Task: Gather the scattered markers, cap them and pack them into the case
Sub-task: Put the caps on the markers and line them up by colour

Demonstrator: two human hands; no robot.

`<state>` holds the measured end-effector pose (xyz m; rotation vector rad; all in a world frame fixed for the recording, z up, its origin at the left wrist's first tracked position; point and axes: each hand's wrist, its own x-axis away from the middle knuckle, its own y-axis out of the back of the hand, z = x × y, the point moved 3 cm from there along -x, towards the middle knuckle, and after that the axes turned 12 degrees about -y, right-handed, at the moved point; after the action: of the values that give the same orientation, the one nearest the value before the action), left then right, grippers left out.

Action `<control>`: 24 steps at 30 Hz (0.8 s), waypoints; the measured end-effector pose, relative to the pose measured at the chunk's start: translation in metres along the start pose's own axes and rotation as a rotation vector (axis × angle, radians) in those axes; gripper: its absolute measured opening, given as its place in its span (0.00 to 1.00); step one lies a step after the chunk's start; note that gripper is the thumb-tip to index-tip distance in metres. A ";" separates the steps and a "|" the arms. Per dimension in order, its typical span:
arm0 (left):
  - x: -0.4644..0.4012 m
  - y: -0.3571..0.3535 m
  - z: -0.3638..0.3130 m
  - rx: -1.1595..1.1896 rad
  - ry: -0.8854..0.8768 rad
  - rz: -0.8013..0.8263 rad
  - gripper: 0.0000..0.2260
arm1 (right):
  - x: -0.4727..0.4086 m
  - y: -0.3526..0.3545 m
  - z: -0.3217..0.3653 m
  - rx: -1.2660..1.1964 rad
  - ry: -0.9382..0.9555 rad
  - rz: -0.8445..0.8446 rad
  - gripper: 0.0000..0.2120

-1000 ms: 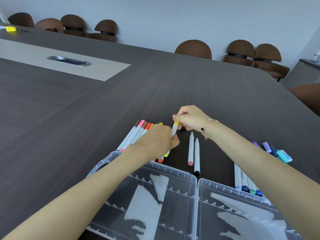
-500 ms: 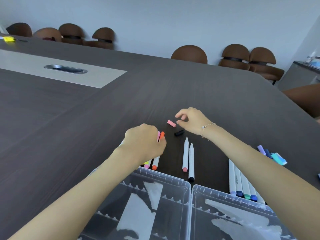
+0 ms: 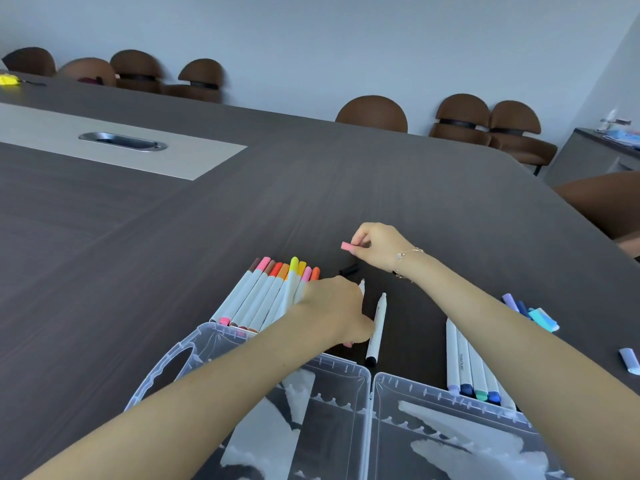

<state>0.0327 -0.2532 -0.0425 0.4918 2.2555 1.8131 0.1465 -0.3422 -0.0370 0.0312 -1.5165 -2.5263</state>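
The right hand (image 3: 375, 249) has picked the pink cap (image 3: 347, 246) up off the table (image 3: 311, 188); a moment ago the cap lay flat there. Now the fingers pinch it in the air. The left hand (image 3: 337, 308) has moved off the row of capped markers (image 3: 273, 292) and now curls round a white marker (image 3: 362, 287) with no cap on its far end. Another white marker (image 3: 377, 329) lies just beside it, near a small black cap (image 3: 349, 270). More markers (image 3: 472, 368) lie on the right, with loose caps (image 3: 530, 311) past them. The clear case (image 3: 372, 386) sits open at the near edge.
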 end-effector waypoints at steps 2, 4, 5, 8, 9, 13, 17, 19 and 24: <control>0.002 0.002 0.001 -0.015 -0.009 -0.015 0.15 | 0.001 0.006 -0.006 -0.114 -0.058 0.036 0.18; 0.005 0.005 0.004 0.041 -0.016 -0.018 0.16 | 0.003 0.010 -0.009 -0.236 -0.098 0.100 0.13; 0.008 0.007 0.008 0.096 -0.011 -0.024 0.17 | 0.004 0.011 -0.011 -0.282 -0.114 0.121 0.11; 0.021 0.013 0.028 0.289 0.029 -0.075 0.17 | 0.006 0.014 -0.013 -0.448 -0.153 0.177 0.05; 0.026 0.014 0.034 0.327 0.041 -0.090 0.16 | 0.007 0.013 -0.012 -0.498 -0.167 0.200 0.04; 0.044 0.010 0.044 0.394 0.056 -0.081 0.19 | 0.011 0.003 -0.002 -0.508 -0.133 0.300 0.05; 0.046 0.010 0.043 0.404 0.022 -0.068 0.17 | 0.019 -0.005 0.009 -0.600 -0.009 0.380 0.11; 0.046 0.013 0.043 0.400 0.021 -0.090 0.17 | 0.022 -0.004 0.012 -0.615 0.027 0.397 0.12; 0.045 0.015 0.045 0.377 0.031 -0.108 0.17 | 0.024 -0.005 0.017 -0.538 0.059 0.433 0.12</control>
<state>0.0093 -0.1921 -0.0359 0.3926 2.6014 1.3562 0.1200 -0.3294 -0.0313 -0.2662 -0.6836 -2.4449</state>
